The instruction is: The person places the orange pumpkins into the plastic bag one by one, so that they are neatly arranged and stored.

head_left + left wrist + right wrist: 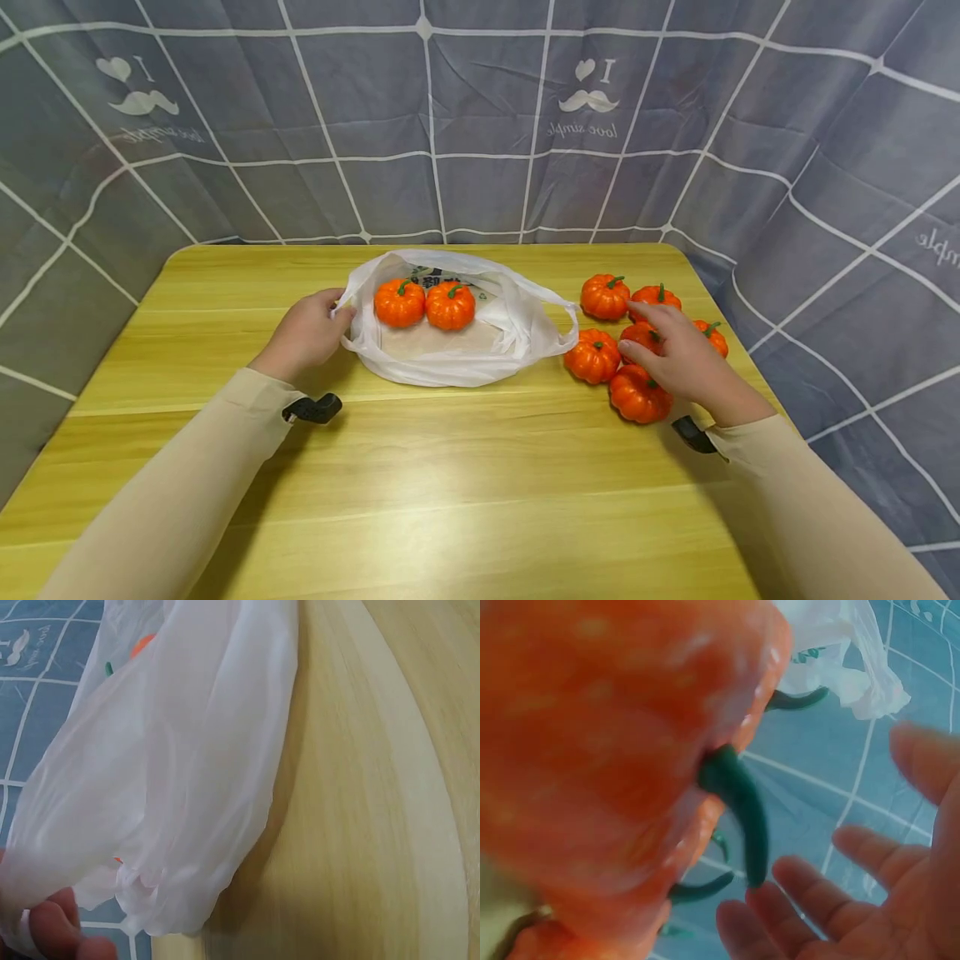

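white thin plastic bag [480, 368], its long axis running left to right, lies between the hands, its left end gripped in the curled left hand [306, 335]. two glossy orange ribbed pumpkins [400, 302] sit inside. the right hand [688, 358], fingers spread and holding nothing, is over the loose orange pumpkin cluster [641, 398], near the bag's right handle [568, 320]; the left is well apart from that cluster.

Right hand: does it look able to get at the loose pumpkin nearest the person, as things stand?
Probably yes. The right hand is empty, fingers spread, over the group. Nothing lies on top of that pumpkin, and the neighbouring pumpkins leave its near side free.
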Available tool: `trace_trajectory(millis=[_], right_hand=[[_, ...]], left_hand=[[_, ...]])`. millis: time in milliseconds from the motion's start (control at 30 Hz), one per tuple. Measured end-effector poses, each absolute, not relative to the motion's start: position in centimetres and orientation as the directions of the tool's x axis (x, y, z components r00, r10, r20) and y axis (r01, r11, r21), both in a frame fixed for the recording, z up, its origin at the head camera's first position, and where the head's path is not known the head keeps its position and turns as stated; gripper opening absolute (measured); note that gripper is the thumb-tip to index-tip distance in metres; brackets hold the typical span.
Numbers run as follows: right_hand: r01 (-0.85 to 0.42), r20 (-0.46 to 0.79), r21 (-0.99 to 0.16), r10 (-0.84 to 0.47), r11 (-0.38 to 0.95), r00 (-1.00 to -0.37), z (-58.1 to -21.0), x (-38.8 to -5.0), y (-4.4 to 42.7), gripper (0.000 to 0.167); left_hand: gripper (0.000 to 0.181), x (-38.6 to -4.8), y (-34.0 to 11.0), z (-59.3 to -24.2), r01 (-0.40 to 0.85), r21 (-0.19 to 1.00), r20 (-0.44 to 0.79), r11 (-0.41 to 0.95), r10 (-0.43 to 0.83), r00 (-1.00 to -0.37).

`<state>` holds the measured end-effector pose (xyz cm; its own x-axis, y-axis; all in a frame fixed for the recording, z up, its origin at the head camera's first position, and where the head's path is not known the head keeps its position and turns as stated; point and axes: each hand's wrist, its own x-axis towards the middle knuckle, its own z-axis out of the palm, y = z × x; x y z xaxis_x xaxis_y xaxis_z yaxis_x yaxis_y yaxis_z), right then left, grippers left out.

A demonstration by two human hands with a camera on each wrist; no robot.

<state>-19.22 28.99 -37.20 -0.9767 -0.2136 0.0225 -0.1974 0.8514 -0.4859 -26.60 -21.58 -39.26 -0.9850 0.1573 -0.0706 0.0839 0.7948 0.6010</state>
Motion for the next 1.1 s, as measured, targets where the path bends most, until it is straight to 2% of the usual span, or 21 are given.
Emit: trace_trajectory(millis=[267,500,800,1100], right_hand=[[-0.247,0.001,-0.445,-0.276,0.861,-0.961,-38.0,-17.3,30.9,0.085],[-0.266,-0.021,-0.442,-0.307,0.856,-0.951,-39.1,-16.4,31.5,0.094],[-0.275,-0.050,-0.466,-0.335,0.841,-0.941,-40.6,-15.9,31.7,0.094],[-0.282,-0.070,-0.453,-0.349,0.846,-0.935,-41.5,-15.8,31.6,0.091]], left_hand=[[0.049,-26.2,-21.5,-39.1,0.084,0.655,0.003,0.751,0.109,-0.994],[0.049,-26.2,-21.2,-39.2,0.065,0.685,0.003,0.725,0.087,-0.996],[0.055,-26.1,-21.2,-39.4,0.046,0.738,0.008,0.674,0.060,-0.998],[0.062,-26.2,-21.0,-39.3,0.065,0.765,0.008,0.641,0.091,-0.996]])
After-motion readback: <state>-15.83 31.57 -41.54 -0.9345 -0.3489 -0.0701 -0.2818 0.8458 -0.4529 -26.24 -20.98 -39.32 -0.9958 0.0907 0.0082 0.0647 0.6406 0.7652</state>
